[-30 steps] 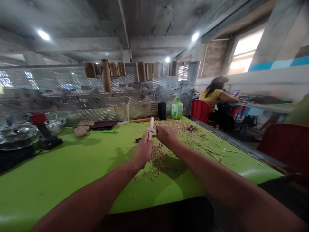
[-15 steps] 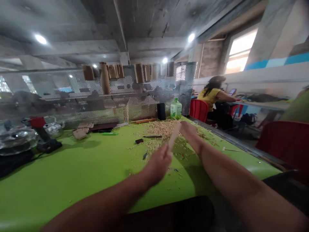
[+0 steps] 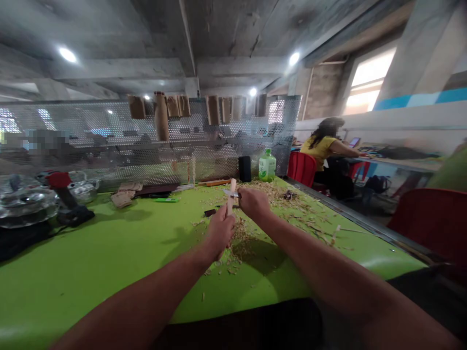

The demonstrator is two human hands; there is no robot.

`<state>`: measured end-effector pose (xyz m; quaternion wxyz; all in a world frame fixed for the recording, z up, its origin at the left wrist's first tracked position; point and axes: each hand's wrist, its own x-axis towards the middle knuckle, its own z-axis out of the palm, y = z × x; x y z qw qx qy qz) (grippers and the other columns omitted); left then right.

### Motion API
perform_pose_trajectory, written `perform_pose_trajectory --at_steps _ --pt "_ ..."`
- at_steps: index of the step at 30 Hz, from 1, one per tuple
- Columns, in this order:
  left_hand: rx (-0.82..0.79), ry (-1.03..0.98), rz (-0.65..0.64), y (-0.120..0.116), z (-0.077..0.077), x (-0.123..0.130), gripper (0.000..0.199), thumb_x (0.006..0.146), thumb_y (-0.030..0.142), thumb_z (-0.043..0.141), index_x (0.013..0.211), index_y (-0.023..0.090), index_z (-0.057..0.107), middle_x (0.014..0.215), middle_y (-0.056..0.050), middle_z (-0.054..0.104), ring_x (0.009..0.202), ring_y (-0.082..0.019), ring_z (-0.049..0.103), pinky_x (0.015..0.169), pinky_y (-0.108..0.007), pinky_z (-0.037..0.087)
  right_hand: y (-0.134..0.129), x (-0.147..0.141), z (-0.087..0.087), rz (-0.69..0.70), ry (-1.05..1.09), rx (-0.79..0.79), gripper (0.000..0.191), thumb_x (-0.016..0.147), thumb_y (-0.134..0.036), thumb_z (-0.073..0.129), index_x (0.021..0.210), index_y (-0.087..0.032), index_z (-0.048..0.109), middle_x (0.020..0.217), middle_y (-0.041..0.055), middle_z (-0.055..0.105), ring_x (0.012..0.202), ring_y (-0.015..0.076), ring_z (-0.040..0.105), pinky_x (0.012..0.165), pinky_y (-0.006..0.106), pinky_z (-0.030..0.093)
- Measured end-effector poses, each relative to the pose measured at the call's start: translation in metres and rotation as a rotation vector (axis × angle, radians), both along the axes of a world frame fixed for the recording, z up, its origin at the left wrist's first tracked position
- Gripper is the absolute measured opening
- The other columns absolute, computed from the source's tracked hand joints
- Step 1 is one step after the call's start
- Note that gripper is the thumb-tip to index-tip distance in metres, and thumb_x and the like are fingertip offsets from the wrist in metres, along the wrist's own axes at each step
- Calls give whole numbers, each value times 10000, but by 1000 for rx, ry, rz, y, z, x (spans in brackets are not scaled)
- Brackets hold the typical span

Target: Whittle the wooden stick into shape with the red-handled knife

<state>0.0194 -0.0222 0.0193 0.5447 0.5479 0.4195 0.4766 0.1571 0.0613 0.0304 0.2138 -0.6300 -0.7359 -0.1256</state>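
My left hand [image 3: 221, 229] is wrapped round the lower part of a pale wooden stick [image 3: 230, 203], which leans upright over the table. In my right hand [image 3: 254, 201] is a knife; its short blade [image 3: 229, 193] lies across the upper part of the stick and touches it. The knife's handle is hidden in my fist. Below both hands, wood shavings [image 3: 242, 236] are scattered on the green tabletop [image 3: 146, 262]. A small dark block [image 3: 210, 213] sits just left of the stick.
A green bottle [image 3: 267, 166] and a black box-shaped object [image 3: 244, 168] stand by the perforated metal screen [image 3: 219, 146]. At left are a cordless drill [image 3: 63, 194] and glass vessels [image 3: 27, 209]. A person in yellow [image 3: 323, 150] sits at right beyond the table edge.
Both hands and the stick have moved to the left. My right hand has come down from the stick's tip, and the knife blade now shows against the wood.
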Motion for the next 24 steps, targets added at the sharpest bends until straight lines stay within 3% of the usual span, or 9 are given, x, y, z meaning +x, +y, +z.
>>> perform_pose_trajectory --at_steps 6,11,14,16,19,24 --pt "12 101 12 -5 -3 1 398 914 222 463 1309 205 513 581 92 320 408 -63 242 381 -185 195 11 11 2 -43 21 4 334 970 -236 414 1030 -186 739 984 135 749 935 238 689 796 291 436" --pt "104 128 -153 -20 -6 5 483 926 272 516 1397 180 467 644 65 431 467 -67 331 421 -183 292 34 49 1 -241 195 -67 358 971 -244 428 1095 -139 747 1048 182 737 993 271 687 793 300 452" --pt "15 32 -131 -12 -6 1 455 941 276 477 1383 180 434 616 88 384 421 -63 267 377 -184 260 38 57 1 -334 320 -47 398 977 -299 411 1130 -153 748 1037 173 743 962 265 695 771 296 459" --pt "-24 -7 -80 -3 -5 -4 397 930 243 466 1322 182 455 606 97 355 401 -58 242 355 -179 224 34 50 0 -302 311 5 390 963 -306 426 1153 -190 746 1034 153 750 955 256 693 772 294 455" --pt "-34 -6 -28 4 -2 -7 330 912 211 468 1241 202 502 599 100 327 389 -49 226 351 -170 193 20 28 -1 -136 182 53 353 929 -274 454 1110 -258 758 997 104 760 920 243 691 765 292 443" --pt "-2 40 27 1 -2 -4 396 912 232 483 1308 238 505 582 97 312 389 -53 247 367 -168 203 5 4 -5 39 -29 28 333 947 -293 429 992 -228 752 927 105 756 860 232 686 745 290 422"
